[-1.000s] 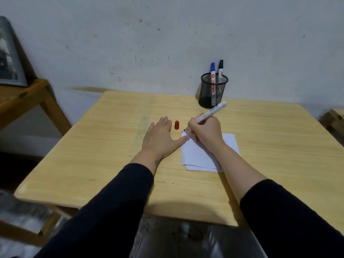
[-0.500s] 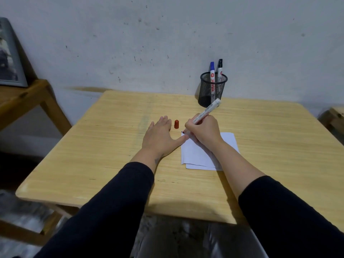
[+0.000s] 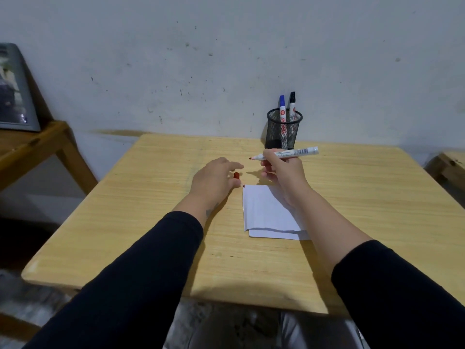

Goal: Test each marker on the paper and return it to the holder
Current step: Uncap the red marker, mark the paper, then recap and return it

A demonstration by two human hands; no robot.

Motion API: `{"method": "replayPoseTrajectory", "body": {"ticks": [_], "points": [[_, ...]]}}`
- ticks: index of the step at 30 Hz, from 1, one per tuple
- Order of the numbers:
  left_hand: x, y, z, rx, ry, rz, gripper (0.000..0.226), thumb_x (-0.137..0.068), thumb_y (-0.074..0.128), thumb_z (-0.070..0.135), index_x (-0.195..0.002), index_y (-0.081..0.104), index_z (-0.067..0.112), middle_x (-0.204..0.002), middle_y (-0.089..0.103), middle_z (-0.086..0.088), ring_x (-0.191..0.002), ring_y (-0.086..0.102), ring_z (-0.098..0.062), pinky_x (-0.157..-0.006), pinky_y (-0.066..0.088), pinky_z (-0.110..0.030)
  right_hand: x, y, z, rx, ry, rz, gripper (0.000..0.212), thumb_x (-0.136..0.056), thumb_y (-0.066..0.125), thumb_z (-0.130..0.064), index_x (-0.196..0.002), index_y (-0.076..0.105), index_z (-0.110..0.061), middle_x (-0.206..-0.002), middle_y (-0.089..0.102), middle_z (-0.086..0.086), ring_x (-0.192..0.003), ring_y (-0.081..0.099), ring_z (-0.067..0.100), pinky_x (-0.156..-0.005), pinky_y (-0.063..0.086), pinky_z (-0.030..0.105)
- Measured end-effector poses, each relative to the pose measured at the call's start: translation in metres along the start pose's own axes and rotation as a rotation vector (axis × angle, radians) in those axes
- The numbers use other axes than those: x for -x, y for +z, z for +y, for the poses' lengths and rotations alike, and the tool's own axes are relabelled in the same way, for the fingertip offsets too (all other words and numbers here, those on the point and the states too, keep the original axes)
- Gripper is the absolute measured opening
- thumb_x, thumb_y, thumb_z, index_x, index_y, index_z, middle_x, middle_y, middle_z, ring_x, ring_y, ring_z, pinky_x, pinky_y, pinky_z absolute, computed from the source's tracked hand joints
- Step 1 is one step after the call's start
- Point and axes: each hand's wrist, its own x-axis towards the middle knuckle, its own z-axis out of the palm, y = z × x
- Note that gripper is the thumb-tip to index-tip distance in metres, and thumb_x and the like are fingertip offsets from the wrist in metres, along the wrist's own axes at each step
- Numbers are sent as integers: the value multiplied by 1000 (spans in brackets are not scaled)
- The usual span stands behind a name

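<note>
My right hand [image 3: 284, 172] holds an uncapped white marker [image 3: 299, 152] level above the table, its red tip pointing left. The red cap [image 3: 236, 175] lies on the table between the spread fingers of my left hand [image 3: 214, 182], which hovers over it; whether a finger touches it I cannot tell. A folded white paper [image 3: 266, 212] lies below my right hand, with a small red mark at its top left corner. The black mesh holder [image 3: 283, 129] stands at the table's back edge with a blue marker [image 3: 282, 109] and a black marker [image 3: 292, 107] upright in it.
The light wooden table [image 3: 151, 217] stands against a white wall. A wooden side table [image 3: 30, 147] with a leaning framed picture [image 3: 12, 89] is at the left. Another wooden piece [image 3: 450, 165] shows at the right edge.
My right hand lifted the marker off the paper and turned it level, tip to the left. My left hand left the paper's corner and shifted toward the red cap.
</note>
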Motion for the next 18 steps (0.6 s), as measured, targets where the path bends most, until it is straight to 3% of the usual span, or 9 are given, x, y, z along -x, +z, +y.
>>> {"method": "replayPoseTrajectory", "body": {"ticks": [3, 6, 8, 11, 15, 18], "points": [[-5, 1, 0, 5, -12, -22, 24, -86, 65, 27, -109, 69, 23, -107, 66, 0, -98, 59, -20, -76, 46, -29, -3, -9, -1, -123, 47, -22, 6, -87, 65, -4, -93, 64, -2, -78, 60, 9, -66, 58, 13, -66, 57, 18], [-10, -1, 4, 440, -163, 91, 10, -80, 72, 17, -90, 72, 18, -87, 69, 0, -81, 62, -13, -71, 48, -18, -6, -16, -10, -239, 87, -10, 20, -83, 69, 1, -102, 62, -2, -86, 68, 13, -75, 67, 18, -83, 58, 27], [-18, -11, 14, 734, -214, 171, 10, -79, 74, 14, -88, 71, 17, -78, 66, 1, -73, 61, -9, -70, 52, -18, -10, -20, -24, -330, 75, -15, 30, -82, 69, 5, -110, 58, 3, -91, 68, 15, -80, 68, 23, -83, 58, 29], [-30, -30, 27, 1040, -187, 179, 16, -81, 71, 8, -97, 70, 10, -81, 68, -2, -76, 65, -12, -72, 57, -21, -12, -22, -49, -351, 26, -70, 39, -81, 69, 5, -117, 56, 12, -103, 65, 21, -89, 68, 28, -79, 60, 26], [-38, -43, 38, 1124, -118, 154, 17, -84, 67, 7, -99, 71, 12, -95, 72, -6, -84, 68, -12, -73, 55, -20, -8, -24, -72, -268, -36, -139, 45, -81, 70, 3, -120, 53, 17, -108, 64, 21, -93, 69, 27, -83, 59, 29], [-37, -45, 47, 1155, -79, 129, 14, -85, 66, 7, -94, 72, 15, -91, 73, -4, -81, 69, -11, -72, 55, -21, -4, -25, -79, -238, -58, -153, 41, -81, 70, 5, -118, 54, 15, -115, 61, 25, -105, 66, 32, -86, 58, 32]]}}
